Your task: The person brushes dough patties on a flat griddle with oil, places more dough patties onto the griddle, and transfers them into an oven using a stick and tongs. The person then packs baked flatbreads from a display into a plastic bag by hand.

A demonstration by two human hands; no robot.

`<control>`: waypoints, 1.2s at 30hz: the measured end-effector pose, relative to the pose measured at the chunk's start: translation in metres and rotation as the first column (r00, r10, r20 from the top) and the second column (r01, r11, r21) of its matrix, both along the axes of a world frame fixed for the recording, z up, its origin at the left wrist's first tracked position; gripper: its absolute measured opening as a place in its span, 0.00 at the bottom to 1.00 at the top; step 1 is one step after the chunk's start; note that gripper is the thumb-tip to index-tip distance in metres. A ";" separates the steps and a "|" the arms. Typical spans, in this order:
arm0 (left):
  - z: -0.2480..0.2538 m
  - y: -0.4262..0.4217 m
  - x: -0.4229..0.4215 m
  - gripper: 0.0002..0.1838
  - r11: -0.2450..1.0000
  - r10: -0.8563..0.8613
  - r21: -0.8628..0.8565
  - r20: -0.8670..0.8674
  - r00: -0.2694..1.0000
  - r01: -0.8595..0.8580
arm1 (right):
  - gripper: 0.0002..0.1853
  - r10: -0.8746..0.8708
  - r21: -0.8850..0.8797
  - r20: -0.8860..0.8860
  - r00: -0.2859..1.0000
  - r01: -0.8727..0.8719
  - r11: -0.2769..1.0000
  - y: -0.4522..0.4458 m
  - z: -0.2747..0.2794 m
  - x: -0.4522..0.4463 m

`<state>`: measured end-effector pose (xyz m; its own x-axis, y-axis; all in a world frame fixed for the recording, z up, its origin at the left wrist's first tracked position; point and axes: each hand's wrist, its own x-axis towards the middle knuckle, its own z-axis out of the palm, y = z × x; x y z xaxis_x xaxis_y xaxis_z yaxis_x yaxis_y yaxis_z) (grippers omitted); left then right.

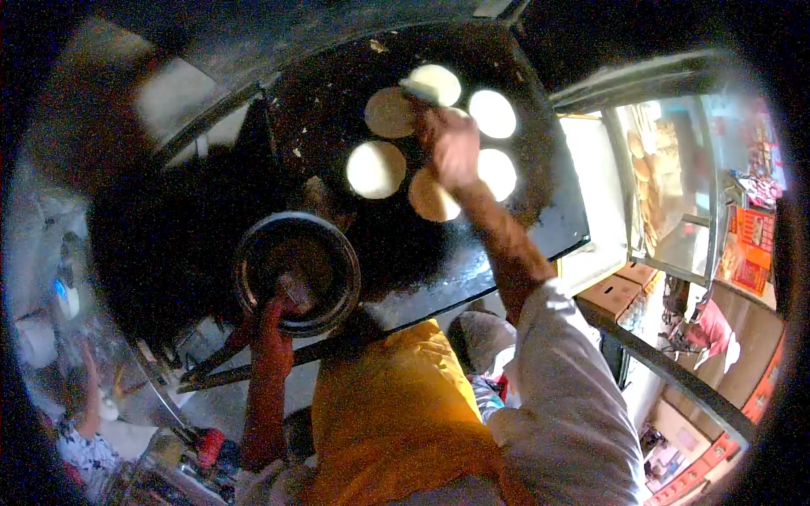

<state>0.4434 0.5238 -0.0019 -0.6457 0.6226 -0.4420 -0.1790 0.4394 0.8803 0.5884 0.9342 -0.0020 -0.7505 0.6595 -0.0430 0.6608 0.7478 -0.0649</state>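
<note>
Several pale round flatbreads or pancakes, one of them a white round (376, 169), lie on a dark flat griddle (527, 198). My right hand (456, 148) reaches over the middle of them, its fingers closed and blurred. A small pale object (418, 89) shows at the fingertips, overlapping the top round; its kind cannot be made out. My left hand (274, 325) grips the near rim of a round metal bowl (348, 253) at the griddle's front left, with its fingers reaching over the edge. Inside, the bowl looks dark, and a small light patch shows near the fingers.
A glass display case (675, 185) with food inside stands to the right. Below it are brown cardboard boxes (612, 293). A person in a red top (713, 329) is farther off on the right. Another person's arm (89, 392) shows at lower left.
</note>
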 end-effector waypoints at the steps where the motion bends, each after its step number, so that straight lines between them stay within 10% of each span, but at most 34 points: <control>1: 0.001 0.007 -0.001 0.18 0.956 0.278 -0.063 0.512 0.813 -0.287 | 0.26 0.061 0.086 -0.092 0.994 -0.053 0.995 -0.020 0.017 0.001; 6: -0.003 0.029 -0.005 0.19 0.940 0.287 -0.014 0.575 0.766 -0.342 | 0.14 0.132 0.003 -0.397 0.908 -0.143 0.990 -0.053 -0.021 0.036; 11: 0.003 0.049 -0.006 0.21 0.948 0.162 0.151 0.526 0.835 -0.279 | 0.32 -0.240 -0.071 -0.431 0.870 0.232 0.970 -0.041 -0.017 0.073; 14: 0.001 0.056 -0.010 0.20 0.979 -0.185 0.030 -0.313 0.932 0.204 | 0.28 -0.123 0.008 -0.399 0.909 0.138 0.990 -0.053 -0.028 0.070; 16: 0.018 0.081 -0.014 0.25 0.968 0.175 0.067 0.520 0.836 -0.244 | 0.19 0.091 -0.012 -0.434 0.896 -0.107 0.994 -0.085 -0.005 0.052; 23: -0.017 0.083 -0.052 0.19 0.951 -0.301 0.096 0.064 0.951 0.294 | 0.22 -0.137 -0.026 -0.419 0.897 0.139 0.990 -0.120 -0.002 0.065; 25: 0.017 0.110 -0.043 0.21 0.991 0.076 0.044 0.580 0.811 -0.124 | 0.22 -0.134 0.008 -0.367 0.920 0.148 0.989 -0.128 -0.015 0.085; 36: 0.027 0.062 -0.027 0.24 0.990 -0.097 0.141 0.666 0.740 0.002 | 0.18 -0.397 -0.070 -0.503 0.767 0.422 0.904 -0.096 -0.004 0.134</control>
<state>0.4169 0.5858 0.0251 -0.1792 0.7242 -0.6659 -0.7236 0.3615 0.5880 0.7219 0.8380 -0.0058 -0.3185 0.9010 0.2945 0.7913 0.4238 -0.4408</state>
